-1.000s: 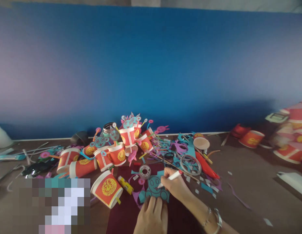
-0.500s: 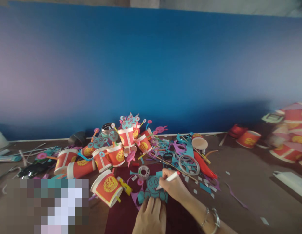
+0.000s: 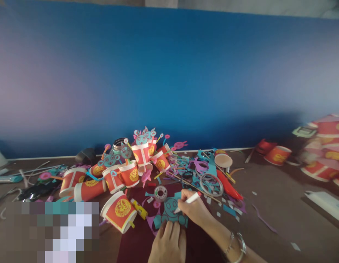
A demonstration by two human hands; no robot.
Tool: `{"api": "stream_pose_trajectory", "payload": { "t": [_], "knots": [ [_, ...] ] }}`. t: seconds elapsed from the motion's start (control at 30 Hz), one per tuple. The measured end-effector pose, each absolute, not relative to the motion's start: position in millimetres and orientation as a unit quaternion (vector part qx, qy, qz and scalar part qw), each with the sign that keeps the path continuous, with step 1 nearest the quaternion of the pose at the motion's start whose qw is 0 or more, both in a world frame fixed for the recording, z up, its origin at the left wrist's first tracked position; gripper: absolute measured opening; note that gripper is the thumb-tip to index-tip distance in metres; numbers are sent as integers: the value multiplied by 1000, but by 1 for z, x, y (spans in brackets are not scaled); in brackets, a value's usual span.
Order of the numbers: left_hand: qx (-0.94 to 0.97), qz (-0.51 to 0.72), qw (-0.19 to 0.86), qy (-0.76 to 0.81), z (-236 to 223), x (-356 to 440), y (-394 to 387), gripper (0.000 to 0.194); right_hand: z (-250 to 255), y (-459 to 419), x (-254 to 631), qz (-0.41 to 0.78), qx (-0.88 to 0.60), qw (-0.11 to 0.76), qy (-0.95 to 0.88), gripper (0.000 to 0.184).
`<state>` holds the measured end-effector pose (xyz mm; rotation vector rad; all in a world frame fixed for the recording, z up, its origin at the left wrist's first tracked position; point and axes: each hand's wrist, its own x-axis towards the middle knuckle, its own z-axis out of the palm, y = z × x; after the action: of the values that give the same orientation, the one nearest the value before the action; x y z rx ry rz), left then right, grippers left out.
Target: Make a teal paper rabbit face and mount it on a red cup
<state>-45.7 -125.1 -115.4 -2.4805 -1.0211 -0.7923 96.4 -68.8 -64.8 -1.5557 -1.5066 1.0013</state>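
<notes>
Fingers of the right hand (image 3: 195, 211) are closed around a white marker (image 3: 192, 198) with a red end, its tip set at the teal paper (image 3: 170, 208), which lies on a maroon sheet (image 3: 131, 241) directly in front of the wearer. A round-headed figure is outlined on the paper; the tip is placed at the lower part of its head.

The work area is crowded. A tape roll (image 3: 160, 193) is found just beyond the paper, a yellow tube (image 3: 139, 209) to its left, and next to that a tilted red cup (image 3: 118, 212). Decorated cups (image 3: 129, 174) are heaped behind. To the right, paper scraps (image 3: 230, 210), a clear ring (image 3: 211, 185) and a red pouch (image 3: 229, 186) are scattered.

The left hand (image 3: 169, 243) is laid palm down, fingers extended side by side over the paper's lower edge, nothing gripped. The right forearm is slanted in from the lower right, bracelets (image 3: 242, 248) worn at the wrist. The paper's right edge is partly covered by the right hand.

Compared with one second earlier, the scene is shifted slightly leftward in view; the marker grip and left-hand placement are essentially unchanged.
</notes>
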Motion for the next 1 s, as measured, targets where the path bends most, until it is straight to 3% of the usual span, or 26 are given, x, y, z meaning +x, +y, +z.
{"api": "stream_pose_trajectory", "payload": {
  "t": [1.0],
  "knots": [
    [-866, -281, 176, -375, -114, -45, -127, 23, -56, -71, 94, 383, -610, 368, -589, 22]
  ]
}}
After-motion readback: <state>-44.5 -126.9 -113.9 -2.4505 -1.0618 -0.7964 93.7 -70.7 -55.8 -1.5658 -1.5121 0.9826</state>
